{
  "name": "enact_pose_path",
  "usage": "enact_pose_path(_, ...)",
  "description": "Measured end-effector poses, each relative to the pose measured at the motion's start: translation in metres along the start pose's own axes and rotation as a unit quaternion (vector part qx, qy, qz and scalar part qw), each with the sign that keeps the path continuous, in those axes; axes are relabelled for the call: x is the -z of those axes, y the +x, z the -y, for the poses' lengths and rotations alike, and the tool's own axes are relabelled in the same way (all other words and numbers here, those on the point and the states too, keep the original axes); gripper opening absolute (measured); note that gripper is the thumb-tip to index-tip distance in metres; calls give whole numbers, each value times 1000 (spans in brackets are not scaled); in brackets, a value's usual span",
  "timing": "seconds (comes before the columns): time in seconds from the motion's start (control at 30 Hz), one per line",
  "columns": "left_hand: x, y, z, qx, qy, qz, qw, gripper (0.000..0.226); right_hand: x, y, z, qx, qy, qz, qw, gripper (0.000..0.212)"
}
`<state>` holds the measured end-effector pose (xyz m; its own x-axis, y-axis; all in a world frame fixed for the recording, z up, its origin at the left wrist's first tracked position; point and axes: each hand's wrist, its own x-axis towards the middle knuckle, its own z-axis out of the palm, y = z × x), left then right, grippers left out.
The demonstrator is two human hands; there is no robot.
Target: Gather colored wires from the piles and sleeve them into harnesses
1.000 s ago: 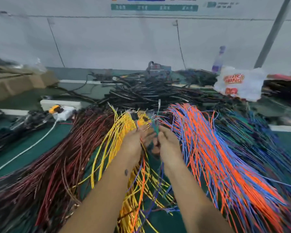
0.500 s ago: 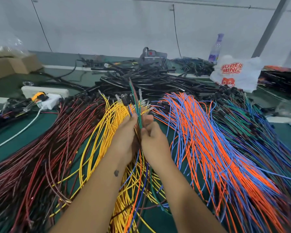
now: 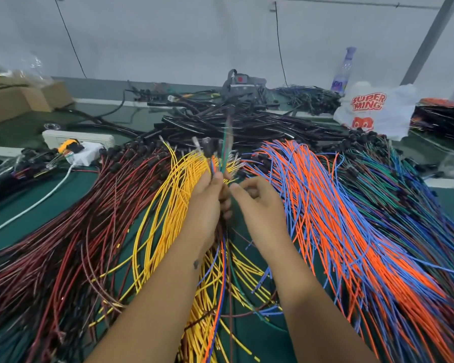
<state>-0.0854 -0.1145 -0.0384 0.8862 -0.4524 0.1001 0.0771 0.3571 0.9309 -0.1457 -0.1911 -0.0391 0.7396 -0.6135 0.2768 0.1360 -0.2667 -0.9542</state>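
A: Green, orange, blue and dark wires make one thin bundle (image 3: pixel 222 158). The left hand (image 3: pixel 207 203) grips it, and the ends stand up above the fist, over the yellow pile (image 3: pixel 168 205).

B: And the right hand (image 3: pixel 257 203)?

A: Just right of the bundle, fingers loosely curled, holding nothing. The orange and blue pile (image 3: pixel 338 218) lies further right.

B: What differs from before?

A: Half a second ago both hands were together on the bundle. Now the right one is apart from it.
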Motion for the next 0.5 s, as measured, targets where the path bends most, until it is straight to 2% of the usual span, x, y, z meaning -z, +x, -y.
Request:
enact_pose_path(0.1,-4,-3,0,34,62,41,997,22,1,7,-5,-26,53,26,998,11)
enact_pose_path(0.17,-6,-6,1,43,108,69,991,26,3,10,-7,-19,39,53,998,22)
enact_pose_path(0.23,-10,-9,2,22,161,90,983,34,7,12,-8,-10,39,33,999,35)
enact_pose_path(0.3,-12,-11,6,-40,270,110,956,32,10,13,-10,-16,41,-7,999,49)
enact_pose_path(0.37,-14,-11,12,-93,377,122,913,29,12,14,-12,-32,17,-45,998,58)
enact_pose_path(0.5,-14,-13,16,-121,432,130,884,29,15,17,-12,-26,-39,-82,996,65)
